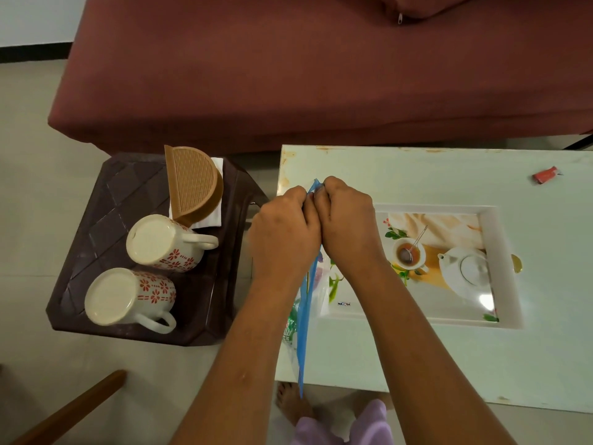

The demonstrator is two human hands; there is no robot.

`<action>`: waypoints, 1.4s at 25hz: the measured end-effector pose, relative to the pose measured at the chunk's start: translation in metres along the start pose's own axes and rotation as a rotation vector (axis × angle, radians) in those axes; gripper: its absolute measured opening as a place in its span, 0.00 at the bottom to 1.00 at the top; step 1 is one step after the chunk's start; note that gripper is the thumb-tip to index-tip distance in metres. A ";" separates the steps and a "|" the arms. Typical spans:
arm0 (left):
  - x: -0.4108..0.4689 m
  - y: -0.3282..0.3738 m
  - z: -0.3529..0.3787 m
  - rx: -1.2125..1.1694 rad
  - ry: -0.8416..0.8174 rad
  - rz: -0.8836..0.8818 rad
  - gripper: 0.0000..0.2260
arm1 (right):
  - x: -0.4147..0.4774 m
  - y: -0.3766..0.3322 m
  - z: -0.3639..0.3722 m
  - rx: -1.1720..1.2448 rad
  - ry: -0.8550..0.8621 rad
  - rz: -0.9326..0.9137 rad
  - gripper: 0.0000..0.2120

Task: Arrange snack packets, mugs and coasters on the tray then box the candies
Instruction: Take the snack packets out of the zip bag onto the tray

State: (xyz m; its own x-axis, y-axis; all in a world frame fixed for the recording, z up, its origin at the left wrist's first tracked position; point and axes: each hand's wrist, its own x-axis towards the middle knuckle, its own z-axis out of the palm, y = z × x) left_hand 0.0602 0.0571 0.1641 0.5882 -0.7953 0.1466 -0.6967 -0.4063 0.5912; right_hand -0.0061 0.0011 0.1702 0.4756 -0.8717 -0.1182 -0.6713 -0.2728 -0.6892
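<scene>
**Over the white table: both hands pinch the blue zip strip of a clear bag**

Head view — at the left edge of the white table, the left hand and the right hand meet knuckle to knuckle, fingers closed together on the far end of a clear zip bag. Its blue seal runs from the fingertips back toward the person. By my reading, the bag is being opened to reach the snack packets; the next move calls for pulling the two sides of the seal apart without tearing the thin plastic.

A white tray, printed with a teapot and teacup, lies on the table just right of the hands, with nothing on it that shows. Two floral mugs lie on their sides on a dark brown stool to the left, beside a stack of woven tan coasters standing on edge in a holder. A small red wrapper, perhaps a candy, lies at the far right of the table.

Hard to make out — the bag's contents show only as green and white print under the left forearm. Fingertips are hidden behind the knuckles. No candy box is in sight.
</scene>
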 end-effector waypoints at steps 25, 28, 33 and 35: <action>-0.003 -0.002 0.003 0.063 -0.029 -0.067 0.11 | -0.011 0.008 0.012 -0.080 0.024 0.177 0.13; -0.001 0.006 0.002 0.115 -0.015 -0.086 0.13 | -0.012 0.005 0.011 -0.097 0.070 0.190 0.10; -0.007 0.001 -0.006 -0.026 0.005 -0.127 0.11 | -0.029 0.004 0.003 0.046 0.020 0.274 0.15; -0.017 -0.009 -0.009 -0.075 -0.137 -0.197 0.11 | -0.037 0.009 0.004 0.052 -0.115 0.335 0.14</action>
State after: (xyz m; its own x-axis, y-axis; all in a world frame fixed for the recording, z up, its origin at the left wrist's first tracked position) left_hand 0.0607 0.0783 0.1632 0.6450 -0.7596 -0.0837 -0.5383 -0.5294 0.6557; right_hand -0.0280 0.0327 0.1656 0.2966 -0.8570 -0.4215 -0.7725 0.0442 -0.6335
